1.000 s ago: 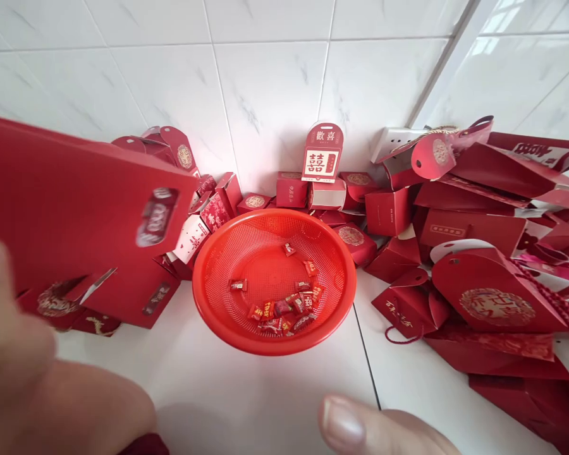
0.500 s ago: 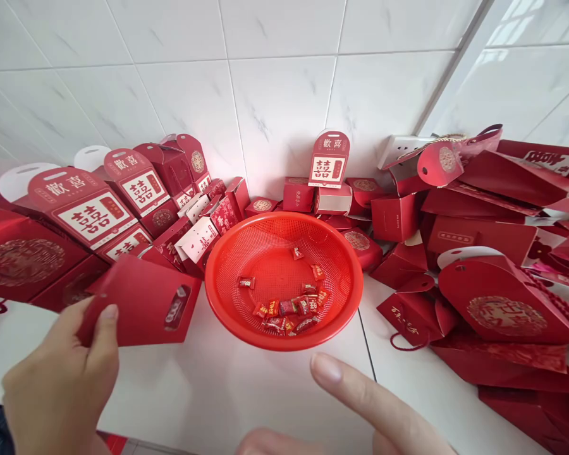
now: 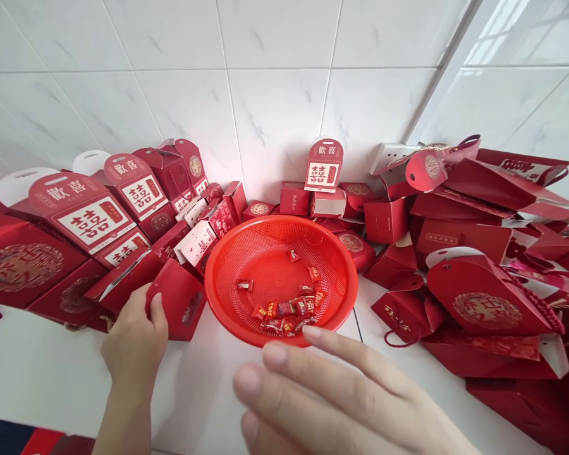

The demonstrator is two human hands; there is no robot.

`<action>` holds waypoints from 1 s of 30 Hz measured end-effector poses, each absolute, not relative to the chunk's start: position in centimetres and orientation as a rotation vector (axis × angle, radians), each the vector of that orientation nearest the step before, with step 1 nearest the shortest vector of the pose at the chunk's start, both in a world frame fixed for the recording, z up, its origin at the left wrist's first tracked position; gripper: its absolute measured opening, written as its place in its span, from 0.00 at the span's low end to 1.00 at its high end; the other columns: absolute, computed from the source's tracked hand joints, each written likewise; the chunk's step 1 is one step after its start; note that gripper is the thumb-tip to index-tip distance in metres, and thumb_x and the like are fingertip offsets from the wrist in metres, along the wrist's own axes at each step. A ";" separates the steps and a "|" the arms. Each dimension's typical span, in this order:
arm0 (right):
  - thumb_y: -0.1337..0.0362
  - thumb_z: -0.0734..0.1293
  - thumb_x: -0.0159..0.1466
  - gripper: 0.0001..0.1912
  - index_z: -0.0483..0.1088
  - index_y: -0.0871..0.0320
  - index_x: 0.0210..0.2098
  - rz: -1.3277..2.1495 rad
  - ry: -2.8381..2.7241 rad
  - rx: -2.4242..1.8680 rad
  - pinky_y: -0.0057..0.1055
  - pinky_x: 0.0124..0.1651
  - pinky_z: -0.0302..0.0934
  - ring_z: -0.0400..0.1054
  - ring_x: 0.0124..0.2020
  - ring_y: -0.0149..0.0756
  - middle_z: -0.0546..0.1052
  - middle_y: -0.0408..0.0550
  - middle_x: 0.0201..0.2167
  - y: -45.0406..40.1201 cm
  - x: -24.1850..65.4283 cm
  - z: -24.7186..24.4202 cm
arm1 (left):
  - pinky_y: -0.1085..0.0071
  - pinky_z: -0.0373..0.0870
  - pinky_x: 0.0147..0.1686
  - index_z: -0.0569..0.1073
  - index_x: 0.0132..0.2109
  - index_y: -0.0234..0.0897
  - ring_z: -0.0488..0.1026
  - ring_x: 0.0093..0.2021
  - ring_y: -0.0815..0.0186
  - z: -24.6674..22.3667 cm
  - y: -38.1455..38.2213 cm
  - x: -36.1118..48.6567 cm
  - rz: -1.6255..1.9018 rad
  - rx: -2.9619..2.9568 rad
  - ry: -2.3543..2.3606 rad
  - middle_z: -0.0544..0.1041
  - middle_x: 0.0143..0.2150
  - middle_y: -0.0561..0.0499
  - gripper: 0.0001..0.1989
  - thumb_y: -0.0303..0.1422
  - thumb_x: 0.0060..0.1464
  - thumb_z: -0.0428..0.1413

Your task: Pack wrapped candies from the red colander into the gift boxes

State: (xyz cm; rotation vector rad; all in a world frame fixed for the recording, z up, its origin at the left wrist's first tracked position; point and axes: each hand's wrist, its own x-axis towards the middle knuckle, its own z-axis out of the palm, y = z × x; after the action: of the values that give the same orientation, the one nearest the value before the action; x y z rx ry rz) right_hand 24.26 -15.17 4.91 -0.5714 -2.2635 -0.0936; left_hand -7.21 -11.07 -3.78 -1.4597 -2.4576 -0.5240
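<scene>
At the left, my left hand grips the edge of a dark red box, thumb on its near face. This box has an oval cut-out and stands left of the red plastic basket. Several red-wrapped candies lie in the basket, mostly near its front side. My right hand is in front of the basket, fingers spread and stretched out to the left, with nothing seen in them. Its fingertips overlap the basket's front rim in view.
Red gift boxes with white labels line the left side. More small boxes stand behind the basket. Boxes and bags are piled at the right on the white table. A power strip lies by the tiled wall.
My left hand has moved right and away from me with the red box, which has turned. My right hand has come further into view, its fingers now spread rather than one pointing.
</scene>
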 end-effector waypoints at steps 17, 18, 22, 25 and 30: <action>0.58 0.63 0.71 0.11 0.73 0.50 0.50 -0.220 -1.875 -1.314 0.31 0.44 0.67 0.76 0.43 0.36 0.80 0.42 0.47 -15.8 33.9 5.6 | 0.61 0.63 0.35 0.70 0.59 0.33 0.70 0.48 0.50 -3.0 -10.0 -8.2 -0.404 -1.465 -2.239 0.76 0.45 0.40 0.25 0.42 0.69 0.39; 0.56 0.63 0.70 0.11 0.74 0.49 0.49 -0.231 -1.836 -1.359 0.31 0.44 0.67 0.76 0.42 0.36 0.80 0.41 0.46 -15.9 34.3 5.4 | 0.60 0.63 0.35 0.71 0.59 0.33 0.70 0.47 0.50 -2.9 -10.2 -8.1 -0.404 -1.474 -2.237 0.76 0.44 0.39 0.25 0.42 0.69 0.38; 0.51 0.62 0.70 0.13 0.74 0.46 0.47 -0.247 -1.756 -1.460 0.34 0.43 0.67 0.77 0.41 0.37 0.81 0.38 0.45 -16.1 35.3 5.1 | 0.60 0.63 0.35 0.70 0.60 0.33 0.71 0.48 0.49 -3.1 -10.3 -7.9 -0.446 -1.453 -2.232 0.75 0.44 0.38 0.26 0.42 0.68 0.39; 0.49 0.62 0.69 0.13 0.74 0.44 0.46 -0.217 -1.749 -1.469 0.35 0.41 0.66 0.76 0.40 0.37 0.81 0.36 0.45 -16.1 35.3 5.2 | 0.60 0.63 0.36 0.69 0.62 0.35 0.71 0.49 0.48 -3.6 -9.5 -8.1 -0.482 -1.423 -2.231 0.75 0.45 0.38 0.26 0.43 0.68 0.38; 0.47 0.62 0.68 0.14 0.74 0.42 0.46 -0.143 -1.755 -1.466 0.34 0.38 0.67 0.76 0.34 0.36 0.81 0.35 0.43 -16.2 35.1 5.2 | 0.60 0.63 0.34 0.68 0.62 0.38 0.71 0.49 0.48 -3.7 -8.6 -8.5 -0.507 -1.447 -2.254 0.76 0.46 0.39 0.26 0.43 0.68 0.38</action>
State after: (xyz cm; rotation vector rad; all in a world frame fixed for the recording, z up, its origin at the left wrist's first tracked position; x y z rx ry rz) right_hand 35.12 -16.22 5.24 -1.4661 -1.7546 -0.1433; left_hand -8.52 -8.58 -3.70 -1.4465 -2.2545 -0.5065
